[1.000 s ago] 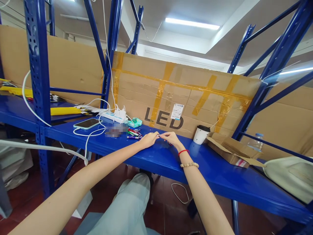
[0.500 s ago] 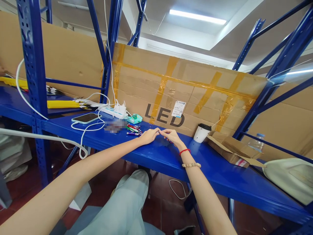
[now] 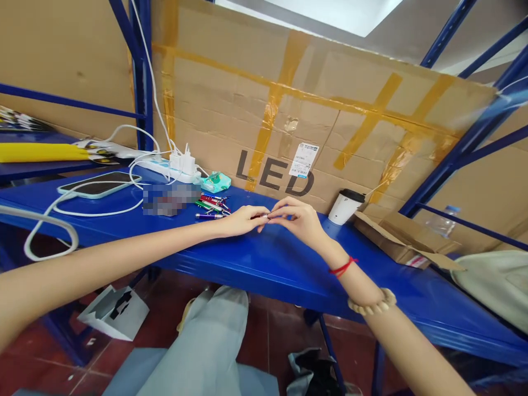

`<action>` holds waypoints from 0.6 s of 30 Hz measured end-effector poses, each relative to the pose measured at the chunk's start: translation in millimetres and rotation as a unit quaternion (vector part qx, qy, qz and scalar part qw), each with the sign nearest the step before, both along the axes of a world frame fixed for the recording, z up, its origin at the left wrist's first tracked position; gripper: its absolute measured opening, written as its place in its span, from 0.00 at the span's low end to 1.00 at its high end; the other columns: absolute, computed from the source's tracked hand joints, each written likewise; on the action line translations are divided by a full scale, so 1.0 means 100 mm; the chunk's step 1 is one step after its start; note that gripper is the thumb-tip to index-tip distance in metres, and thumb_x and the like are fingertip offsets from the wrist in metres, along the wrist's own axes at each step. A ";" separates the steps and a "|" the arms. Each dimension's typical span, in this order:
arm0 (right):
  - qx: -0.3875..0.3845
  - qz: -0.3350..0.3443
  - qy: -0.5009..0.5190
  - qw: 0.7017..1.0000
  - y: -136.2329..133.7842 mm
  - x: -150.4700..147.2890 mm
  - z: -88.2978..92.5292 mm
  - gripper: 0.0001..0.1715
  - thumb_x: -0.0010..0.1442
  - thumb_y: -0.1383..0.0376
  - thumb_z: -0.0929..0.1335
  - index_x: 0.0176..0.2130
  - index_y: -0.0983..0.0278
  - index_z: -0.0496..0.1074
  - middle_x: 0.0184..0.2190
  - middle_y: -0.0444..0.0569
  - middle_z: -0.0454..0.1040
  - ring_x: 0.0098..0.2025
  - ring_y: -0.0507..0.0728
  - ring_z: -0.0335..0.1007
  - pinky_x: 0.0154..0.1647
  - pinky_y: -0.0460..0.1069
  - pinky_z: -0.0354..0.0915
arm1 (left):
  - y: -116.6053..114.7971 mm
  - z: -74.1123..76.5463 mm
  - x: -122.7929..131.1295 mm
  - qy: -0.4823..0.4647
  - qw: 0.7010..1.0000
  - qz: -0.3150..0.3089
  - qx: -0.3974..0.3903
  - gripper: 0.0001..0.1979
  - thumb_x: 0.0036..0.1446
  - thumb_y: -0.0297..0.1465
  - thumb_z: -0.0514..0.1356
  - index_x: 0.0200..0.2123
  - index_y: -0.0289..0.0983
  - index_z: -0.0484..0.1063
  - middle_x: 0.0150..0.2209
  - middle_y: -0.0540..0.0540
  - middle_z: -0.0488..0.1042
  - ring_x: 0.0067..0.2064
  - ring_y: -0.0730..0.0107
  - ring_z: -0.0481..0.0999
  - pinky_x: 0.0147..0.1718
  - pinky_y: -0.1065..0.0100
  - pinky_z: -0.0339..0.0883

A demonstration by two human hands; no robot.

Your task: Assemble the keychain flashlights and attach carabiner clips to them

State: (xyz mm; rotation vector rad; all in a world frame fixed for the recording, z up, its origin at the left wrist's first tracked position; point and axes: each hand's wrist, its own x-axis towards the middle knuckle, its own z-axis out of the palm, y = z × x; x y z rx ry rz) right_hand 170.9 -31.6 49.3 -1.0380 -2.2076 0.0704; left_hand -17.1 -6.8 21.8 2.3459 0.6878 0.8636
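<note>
Left hand (image 3: pixel 244 221) and right hand (image 3: pixel 303 221) pinch a tiny item (image 3: pixel 266 216) inside the table edge (image 3: pixel 264 285).

Phone (image 3: pixel 101 185) and cup (image 3: pixel 345 209) on our desk (image 3: pixel 280 269)
We see the phone flat near a strip (image 3: pixel 187 177) with white plugs (image 3: pixel 181 163), a green packet (image 3: pixel 218 182) just beside. Farther right, the lidded cup stands by an open box (image 3: pixel 381 242), a bottle (image 3: pixel 444 222) behind it. Taped cardboard (image 3: pixel 214 110) marked LED rises at the back.
</note>
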 end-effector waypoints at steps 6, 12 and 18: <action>0.124 0.062 -0.055 0.989 -0.11 -0.02 0.14 0.14 0.52 0.56 0.67 0.30 0.62 0.77 0.31 0.44 0.72 0.28 0.36 0.62 0.30 0.33 0.57 | -0.17 0.14 -0.09 0.006 0.997 -0.050 -0.062 0.10 0.61 0.32 0.48 0.30 0.34 0.64 0.24 0.53 0.67 0.29 0.76 0.64 0.32 0.75 0.56; 0.122 0.139 -0.064 0.981 0.04 -0.02 0.17 0.11 0.51 0.59 0.68 0.28 0.64 0.76 0.27 0.43 0.71 0.27 0.36 0.64 0.29 0.31 0.58 | -0.17 0.13 -0.12 0.016 0.992 -0.057 -0.111 0.09 0.61 0.31 0.48 0.32 0.35 0.64 0.24 0.53 0.66 0.28 0.76 0.64 0.30 0.75 0.58; -0.044 0.112 -0.031 0.992 0.28 0.02 0.09 0.18 0.50 0.53 0.67 0.27 0.65 0.77 0.25 0.44 0.71 0.27 0.37 0.64 0.27 0.33 0.56 | -0.01 0.10 -0.08 0.034 0.988 -0.042 -0.143 0.07 0.60 0.29 0.49 0.33 0.35 0.64 0.26 0.52 0.66 0.30 0.75 0.65 0.33 0.74 0.58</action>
